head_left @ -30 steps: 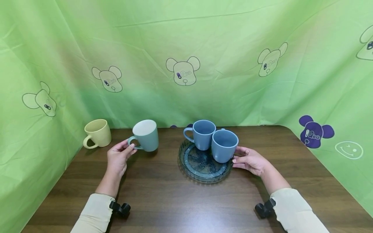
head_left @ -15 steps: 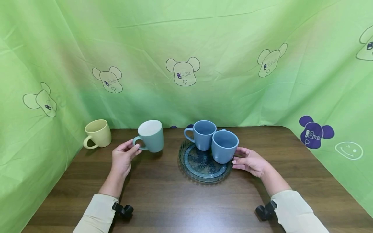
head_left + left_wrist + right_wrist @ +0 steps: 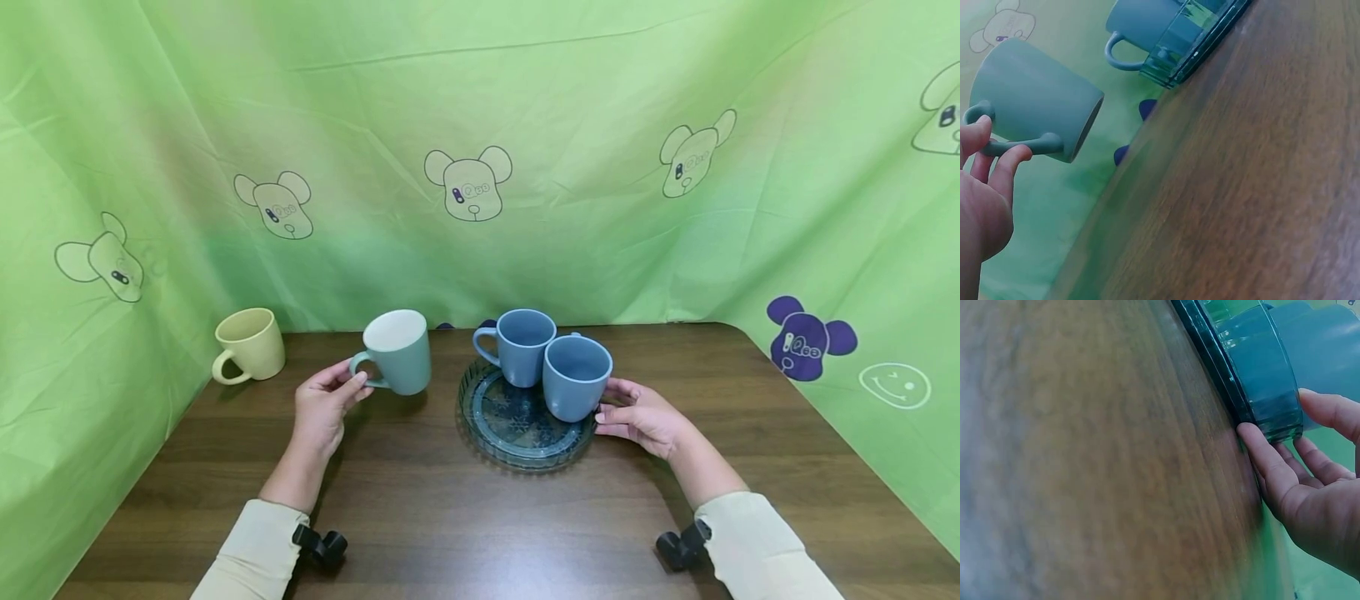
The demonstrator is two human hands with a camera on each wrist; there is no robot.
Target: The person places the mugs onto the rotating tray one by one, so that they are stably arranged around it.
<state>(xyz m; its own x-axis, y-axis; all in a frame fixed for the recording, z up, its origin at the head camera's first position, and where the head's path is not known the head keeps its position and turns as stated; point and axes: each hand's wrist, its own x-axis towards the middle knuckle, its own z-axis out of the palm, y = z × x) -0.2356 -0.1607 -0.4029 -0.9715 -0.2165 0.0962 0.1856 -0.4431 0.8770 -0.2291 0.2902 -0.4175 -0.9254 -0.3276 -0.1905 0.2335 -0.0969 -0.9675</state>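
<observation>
My left hand (image 3: pixel 321 414) pinches the handle of a teal mug (image 3: pixel 406 364) with a white inside. In the left wrist view, the mug's base (image 3: pixel 1087 128) is raised off the table, with thumb and fingers round the handle. My right hand (image 3: pixel 647 418) holds the right edge of a round, dark blue-green glass dish (image 3: pixel 517 437). Seen from the right wrist, the thumb (image 3: pixel 1329 409) is at the dish's rim and the fingers (image 3: pixel 1269 459) lie along its outer wall. Two blue mugs, one behind (image 3: pixel 525 350) and one in front (image 3: pixel 576 383), stand upright in the dish, side by side.
A pale yellow mug (image 3: pixel 252 346) stands at the table's back left, its handle toward the left front. Behind the brown wooden table (image 3: pixel 450 533) hangs a green cloth (image 3: pixel 360 108) printed with bear faces. The table's right back corner is rounded.
My left hand has carried the teal mug to the right, away from the yellow mug and closer to the dish. The right hand, dish and blue mugs stay in place.
</observation>
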